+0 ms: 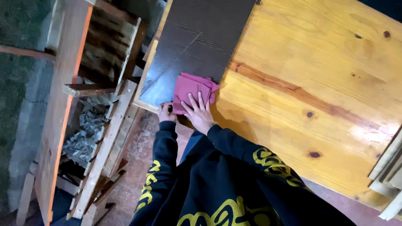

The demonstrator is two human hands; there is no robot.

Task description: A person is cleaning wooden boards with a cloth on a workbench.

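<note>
A folded magenta cloth (192, 86) lies on a dark brown laminate board (197, 37) that rests on a varnished pine tabletop (318, 83). My right hand (198, 112) is spread flat with its fingers pressing on the cloth's near edge. My left hand (165, 112) curls over the near edge of the dark board, just left of the cloth, with a small dark thing at its fingers that I cannot make out. Both my arms wear black sleeves with yellow print.
Left of the table stand rough wooden frames and planks (104, 138), with grey rubble (83, 134) between them. An orange-edged board (63, 104) leans at the far left. Pale wooden strips (389, 175) sit at the table's right edge. Reddish floor (134, 175) lies below.
</note>
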